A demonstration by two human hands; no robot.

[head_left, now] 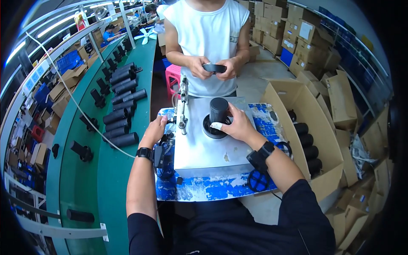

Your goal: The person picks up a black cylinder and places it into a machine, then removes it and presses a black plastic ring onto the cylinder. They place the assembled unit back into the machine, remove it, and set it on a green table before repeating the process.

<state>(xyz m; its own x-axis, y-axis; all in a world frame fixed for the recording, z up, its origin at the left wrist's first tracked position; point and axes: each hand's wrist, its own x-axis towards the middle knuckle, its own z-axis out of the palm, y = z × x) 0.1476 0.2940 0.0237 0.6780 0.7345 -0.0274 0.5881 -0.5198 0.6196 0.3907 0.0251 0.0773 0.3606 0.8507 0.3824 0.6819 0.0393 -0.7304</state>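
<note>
Far left: a green conveyor belt (pixel 123 170) carries a row of matte black plastic cylinders lying on their sides (pixel 121 111), with a white cable draped across them.

Left of centre: the left hand (pixel 155 130) is closed around a small black lever at the left edge of a grey metal box-shaped press fixture (pixel 204 157), just beside its upright steel clamp post (pixel 183 106). How firmly the lever is gripped cannot be told.

Centre: an upright black ribbed cylinder (pixel 218 109) is seated in a round black socket on the fixture top. It is grasped low by the right hand (pixel 239 126), whose taped thumb lies on the socket rim.

Risk, as judged: if the lever is worked while the thumb rests there, a pinch is likely; a tilted cylinder could jam.

Right: an open brown cardboard carton (pixel 297 95) holds more black cylinders.

Far centre: a black ring (pixel 214 67) is held by a co-worker in a white sleeveless shirt.
</note>
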